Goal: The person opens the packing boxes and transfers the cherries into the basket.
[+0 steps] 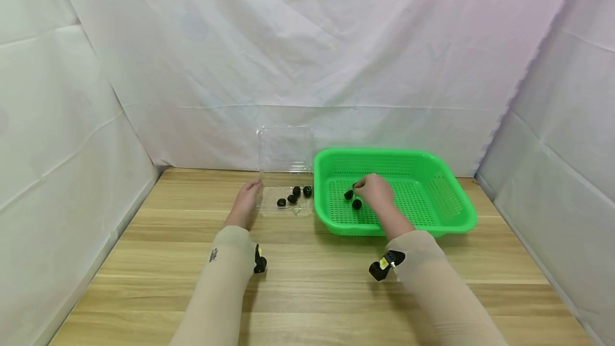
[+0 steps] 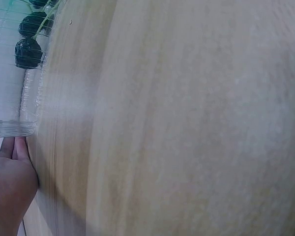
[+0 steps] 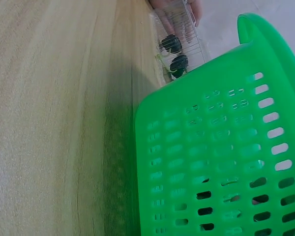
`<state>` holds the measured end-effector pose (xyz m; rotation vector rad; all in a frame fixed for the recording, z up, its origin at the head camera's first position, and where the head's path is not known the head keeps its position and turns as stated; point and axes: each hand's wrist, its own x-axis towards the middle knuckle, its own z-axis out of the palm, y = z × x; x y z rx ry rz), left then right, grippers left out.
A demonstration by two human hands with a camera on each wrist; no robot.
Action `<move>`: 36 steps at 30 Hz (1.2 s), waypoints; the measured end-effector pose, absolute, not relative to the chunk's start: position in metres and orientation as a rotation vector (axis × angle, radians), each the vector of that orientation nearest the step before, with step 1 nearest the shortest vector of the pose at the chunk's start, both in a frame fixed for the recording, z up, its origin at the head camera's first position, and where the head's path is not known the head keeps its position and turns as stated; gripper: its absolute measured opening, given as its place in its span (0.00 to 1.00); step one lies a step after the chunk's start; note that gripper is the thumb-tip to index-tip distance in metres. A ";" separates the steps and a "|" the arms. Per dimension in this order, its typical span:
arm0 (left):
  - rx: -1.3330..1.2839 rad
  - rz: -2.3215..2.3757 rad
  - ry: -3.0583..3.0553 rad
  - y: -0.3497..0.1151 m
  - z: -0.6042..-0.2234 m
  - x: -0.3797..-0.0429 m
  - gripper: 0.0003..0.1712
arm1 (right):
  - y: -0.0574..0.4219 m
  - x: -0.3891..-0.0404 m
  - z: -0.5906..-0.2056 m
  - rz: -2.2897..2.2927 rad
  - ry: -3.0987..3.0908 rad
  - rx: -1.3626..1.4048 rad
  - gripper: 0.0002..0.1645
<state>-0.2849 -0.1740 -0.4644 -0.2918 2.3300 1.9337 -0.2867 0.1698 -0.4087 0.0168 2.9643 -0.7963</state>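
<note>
A clear plastic box point(image 1: 261, 204) lies on the table with its lid point(image 1: 285, 148) raised at the back. Inside it are several dark cherries point(image 1: 281, 203), and green stems show in the left wrist view. My left hand point(image 1: 247, 196) touches the box's left end with fairly straight fingers, partly seen through the plastic in the right wrist view. Over the green basket point(image 1: 394, 231), my right hand point(image 1: 377, 192) pinches at cherry stems, with dark cherries point(image 1: 357, 204) just below the fingertips. In the right wrist view the basket's wall mostly hides that hand.
The basket stands right beside the box on a wood-grain table point(image 1: 298, 287). White sheeting point(image 1: 307, 57) hangs behind the table and along both sides. A small black device is strapped at each wrist.
</note>
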 end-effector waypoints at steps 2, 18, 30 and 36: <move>-0.288 1.935 2.324 -0.174 -0.464 -0.285 0.30 | 0.170 -0.287 -0.409 -0.797 2.960 0.005 0.13; -0.305 1.942 2.308 -0.174 -0.465 -0.286 0.31 | 0.166 -0.281 -0.400 -0.802 2.983 -0.056 0.17; -0.300 1.919 2.322 -0.173 -0.465 -0.285 0.30 | 0.156 -0.281 -0.390 -0.750 3.010 -0.096 0.18; -0.283 1.919 2.334 -0.174 -0.464 -0.285 0.30 | 0.142 -0.277 -0.381 -0.757 3.005 -0.131 0.19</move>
